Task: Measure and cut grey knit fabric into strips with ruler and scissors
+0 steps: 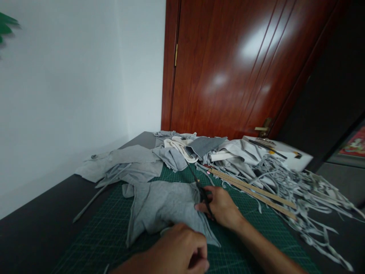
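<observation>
A piece of grey cloth (164, 201) lies spread and slightly rumpled on the green cutting mat (242, 247). At its right edge, my right hand (224, 207) grips black scissors (203, 194) by the handles, the blades pointing away from me and to the left. My left hand (176, 249) is in front of the cloth's near edge, with its fingers curled closed. Whatever those fingers hold, if anything, is hidden behind the hand.
Wooden strips (253, 190) lie on the right beside a tangled heap of grey fabric strips (273, 175). Folded cloths (205, 146) are piled at the back, more grey cloth (134, 160) at the left. A white box (296, 161) stands at the back right, before a wooden door (216, 99).
</observation>
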Motion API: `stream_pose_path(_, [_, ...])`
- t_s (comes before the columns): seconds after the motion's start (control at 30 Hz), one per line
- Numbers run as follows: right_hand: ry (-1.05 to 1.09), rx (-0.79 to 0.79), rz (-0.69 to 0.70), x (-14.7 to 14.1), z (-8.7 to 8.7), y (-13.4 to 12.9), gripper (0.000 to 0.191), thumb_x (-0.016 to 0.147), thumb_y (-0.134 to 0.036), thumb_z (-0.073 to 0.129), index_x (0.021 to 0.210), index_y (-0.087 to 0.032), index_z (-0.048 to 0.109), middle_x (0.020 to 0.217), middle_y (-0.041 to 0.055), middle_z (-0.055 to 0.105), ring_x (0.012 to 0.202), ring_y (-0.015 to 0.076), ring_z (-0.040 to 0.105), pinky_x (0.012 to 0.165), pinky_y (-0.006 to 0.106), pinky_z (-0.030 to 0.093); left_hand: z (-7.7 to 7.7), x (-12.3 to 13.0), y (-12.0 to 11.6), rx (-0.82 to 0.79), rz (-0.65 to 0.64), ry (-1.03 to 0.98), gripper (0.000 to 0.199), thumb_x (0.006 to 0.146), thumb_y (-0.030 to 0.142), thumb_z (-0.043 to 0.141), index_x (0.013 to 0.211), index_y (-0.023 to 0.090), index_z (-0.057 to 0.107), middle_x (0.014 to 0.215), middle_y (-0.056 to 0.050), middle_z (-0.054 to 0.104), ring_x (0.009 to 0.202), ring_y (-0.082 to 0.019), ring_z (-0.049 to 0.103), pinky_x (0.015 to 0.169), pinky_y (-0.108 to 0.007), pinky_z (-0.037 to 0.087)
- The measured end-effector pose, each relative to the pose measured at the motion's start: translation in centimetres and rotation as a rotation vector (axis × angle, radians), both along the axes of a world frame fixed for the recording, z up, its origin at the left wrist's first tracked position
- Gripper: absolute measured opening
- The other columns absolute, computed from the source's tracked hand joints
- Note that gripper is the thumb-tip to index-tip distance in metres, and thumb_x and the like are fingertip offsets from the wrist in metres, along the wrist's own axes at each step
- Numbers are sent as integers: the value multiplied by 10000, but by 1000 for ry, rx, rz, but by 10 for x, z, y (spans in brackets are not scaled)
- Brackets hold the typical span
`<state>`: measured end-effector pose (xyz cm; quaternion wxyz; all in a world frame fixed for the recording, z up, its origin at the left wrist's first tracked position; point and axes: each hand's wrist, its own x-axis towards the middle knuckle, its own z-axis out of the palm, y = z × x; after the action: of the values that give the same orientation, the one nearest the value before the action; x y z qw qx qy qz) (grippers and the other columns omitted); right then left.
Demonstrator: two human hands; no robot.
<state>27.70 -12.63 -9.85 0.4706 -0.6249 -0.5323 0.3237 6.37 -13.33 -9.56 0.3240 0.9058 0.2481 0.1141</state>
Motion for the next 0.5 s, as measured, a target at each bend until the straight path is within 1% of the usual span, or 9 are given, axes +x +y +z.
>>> stream_pose_path(0.1, [92,-23,25,-6,14,3,312,658,-290,885,887,-187,701,468,-84,604,343,114,478,341,195,332,-17,1,0,-25,-26,-26,73,778,222,759,830,247,714,954,-33,749,923,-222,698,821,-293,501])
stream_pose_path(0.17, [159,-8,28,-6,28,5,329,686,-325,859,914,-186,667,451,-95,587,340,106,467,351,188,340,-18,4,4,-18,-31,-43,216,752,196,776,961,246,756,1114,-64,746,1096,-254,682,979,-324,497])
stream_pose_path(0.23, [228,15,36,-6,43,7,348,709,-354,840,944,-180,651,443,-91,586,352,107,473,364,183,346,-11,6,7,-6,-31,-25,433,768,223,784,1199,227,744,1371,-122,676,1323,-305,587,1156,-395,413])
stream_pose_path(0.27, [262,27,43,-6,49,7,361,715,-366,837,957,-174,649,446,-87,588,361,107,476,370,181,346,-7,7,9,-8,-42,6,563,778,254,790,1331,211,693,1515,-153,583,1442,-335,486,1227,-446,335])
stream_pose_path(0.33, [331,54,57,-6,61,8,393,719,-391,841,976,-162,651,458,-81,585,379,103,476,384,183,347,2,9,13,-20,-74,91,798,809,329,781,1544,178,511,1707,-178,303,1596,-371,214,1296,-552,160])
stream_pose_path(0.4, [398,85,72,-7,71,9,420,713,-409,849,984,-151,659,466,-82,570,392,96,465,396,185,341,5,13,17,-48,-82,152,978,830,402,755,1651,139,294,1746,-174,69,1621,-374,28,1299,-593,85])
stream_pose_path(0.43, [430,100,79,-8,76,9,420,709,-411,850,980,-148,664,473,-82,563,401,92,460,403,186,339,4,16,20,-64,-69,159,1030,838,430,738,1669,122,213,1745,-180,29,1620,-372,18,1302,-582,102])
stream_pose_path(0.47, [460,113,85,-9,81,9,412,707,-410,847,969,-148,668,485,-80,559,412,90,459,410,187,341,2,20,23,-71,-44,135,1043,851,450,715,1676,114,171,1747,-190,47,1619,-369,56,1303,-562,133])
stream_pose_path(0.5, [488,123,90,-9,86,9,397,703,-406,842,953,-150,671,501,-77,558,425,89,460,416,188,344,-1,24,26,-68,-8,86,1020,864,457,693,1677,121,177,1745,-197,117,1614,-366,130,1301,-541,173])
